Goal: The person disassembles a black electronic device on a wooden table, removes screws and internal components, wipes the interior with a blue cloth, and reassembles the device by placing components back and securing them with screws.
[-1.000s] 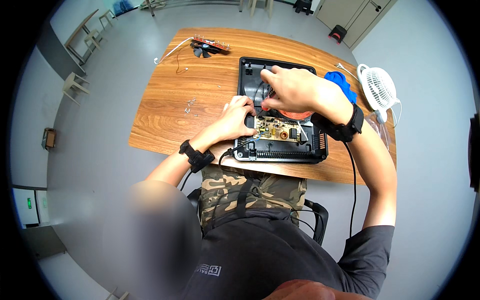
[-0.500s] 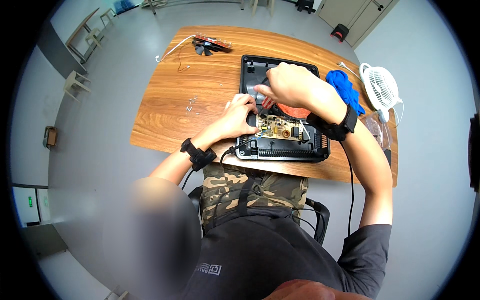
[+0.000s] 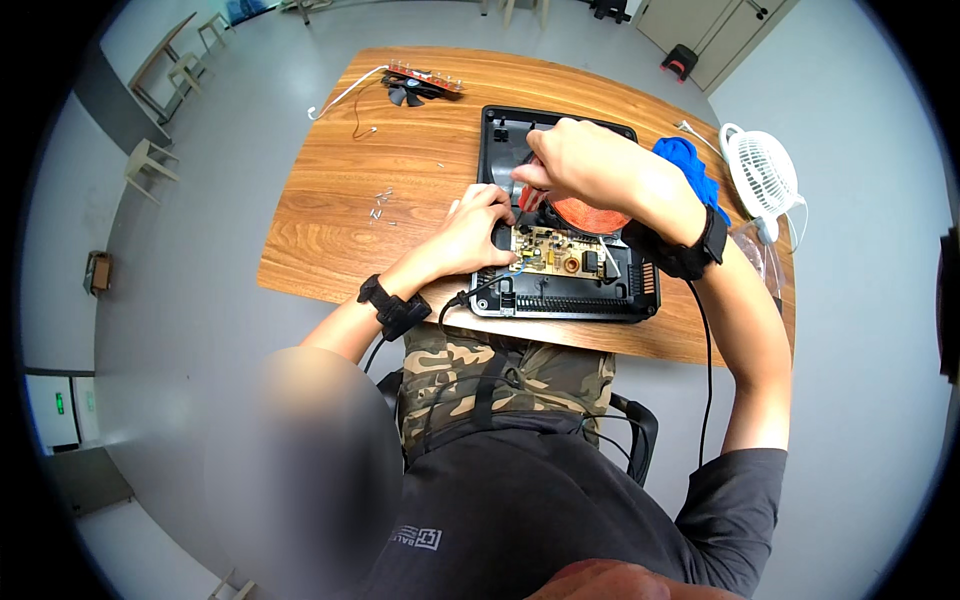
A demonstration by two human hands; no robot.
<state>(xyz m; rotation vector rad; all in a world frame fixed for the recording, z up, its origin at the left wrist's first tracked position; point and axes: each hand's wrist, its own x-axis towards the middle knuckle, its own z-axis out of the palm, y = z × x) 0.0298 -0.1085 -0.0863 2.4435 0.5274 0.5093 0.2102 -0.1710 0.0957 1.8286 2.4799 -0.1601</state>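
An opened black appliance housing [image 3: 560, 304] lies on the table before me, with a red-orange wound coil [image 3: 588, 216] inside. Below the coil sits a tan circuit board [image 3: 545, 255] carrying several components. My left hand [image 3: 472, 232] spans the board's left end, thumb on the near side and fingers on the far side. My right hand [image 3: 580, 160] comes over the coil, closed around the red handle of a screwdriver [image 3: 531, 197]. The screwdriver points down beside the board's left end; its tip is hidden.
Several loose screws [image 3: 380, 205] lie left of the housing. At the far left are a small black fan [image 3: 408, 95] and a red circuit strip [image 3: 425, 77] with wires. A blue cloth [image 3: 688, 170] and a white desk fan [image 3: 762, 175] stand to the right. A black cable [image 3: 452, 302] leaves the housing.
My right hand has turned slightly about the screwdriver, and its wrist has shifted a little to the right. The left hand stays at the board's end.
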